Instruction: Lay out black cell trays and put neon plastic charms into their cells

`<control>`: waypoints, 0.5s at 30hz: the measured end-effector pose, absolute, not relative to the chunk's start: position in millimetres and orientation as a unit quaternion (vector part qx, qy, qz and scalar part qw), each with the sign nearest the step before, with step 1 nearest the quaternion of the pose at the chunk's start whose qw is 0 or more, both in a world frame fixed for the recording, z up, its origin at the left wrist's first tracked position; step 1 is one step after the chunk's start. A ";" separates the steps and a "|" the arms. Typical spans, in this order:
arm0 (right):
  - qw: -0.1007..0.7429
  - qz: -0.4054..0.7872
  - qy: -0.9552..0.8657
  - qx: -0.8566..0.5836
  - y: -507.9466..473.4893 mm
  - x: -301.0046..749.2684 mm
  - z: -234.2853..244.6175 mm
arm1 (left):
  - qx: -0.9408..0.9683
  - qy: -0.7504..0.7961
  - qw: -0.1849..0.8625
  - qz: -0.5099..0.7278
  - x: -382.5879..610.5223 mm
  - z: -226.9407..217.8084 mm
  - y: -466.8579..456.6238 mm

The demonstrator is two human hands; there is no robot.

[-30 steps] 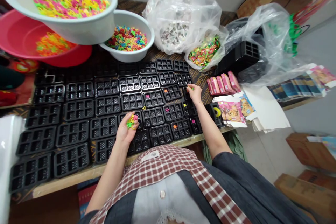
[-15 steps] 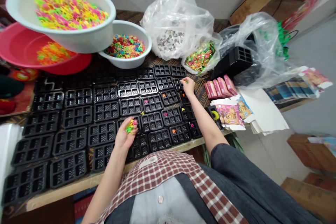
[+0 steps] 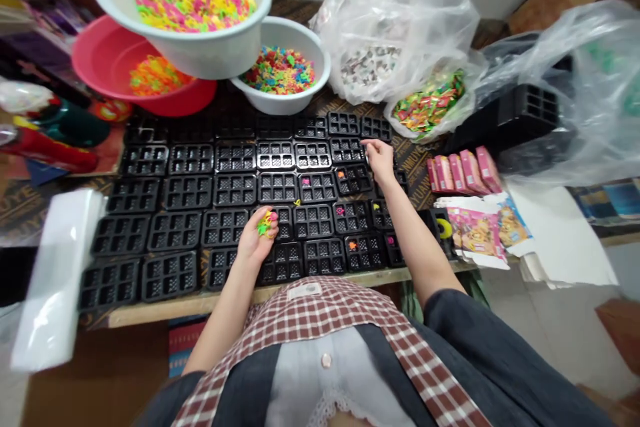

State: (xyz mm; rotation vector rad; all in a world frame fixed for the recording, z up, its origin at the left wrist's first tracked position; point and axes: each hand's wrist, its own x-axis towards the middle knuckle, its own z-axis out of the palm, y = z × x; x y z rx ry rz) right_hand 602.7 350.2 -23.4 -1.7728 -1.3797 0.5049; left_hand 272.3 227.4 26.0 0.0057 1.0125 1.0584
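Several black compartment trays (image 3: 235, 188) lie in rows across the table. My left hand (image 3: 257, 237) rests over the near rows, curled round a small bunch of bright plastic pieces (image 3: 267, 221). My right hand (image 3: 380, 159) reaches to the far right trays, fingers pinched together at a tray edge; whether anything is in them I cannot make out. A few trays near it hold single coloured pieces, such as a pink one (image 3: 340, 211) and an orange one (image 3: 353, 245).
A large white bowl (image 3: 200, 47) of neon pieces sits on a red basin (image 3: 100, 60); a smaller white bowl (image 3: 295, 100) stands beside it. Clear plastic bags (image 3: 400, 27) lie at the back right, pink boxes (image 3: 460, 172) and printed cartons (image 3: 480, 227) at the right edge.
My right hand has moved farther along the right-hand trays toward the back. The left hand keeps its bunch of pieces. The view has shifted left.
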 end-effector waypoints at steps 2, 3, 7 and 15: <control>0.371 0.262 -0.613 -0.646 328.5 559.0 -17.9 | 0.000 0.461 0.743 0.485 272.1 25.8 228.4; 0.333 0.290 -0.650 -0.619 316.7 536.1 -15.3 | -0.002 0.460 0.744 0.486 271.6 26.0 228.7; 0.148 0.287 -0.769 -0.552 282.5 467.8 -9.8 | -0.004 0.447 0.746 0.493 266.9 27.9 226.7; -0.062 0.168 -0.856 -0.485 284.8 445.6 0.2 | -0.018 0.450 0.738 0.503 256.2 24.1 219.7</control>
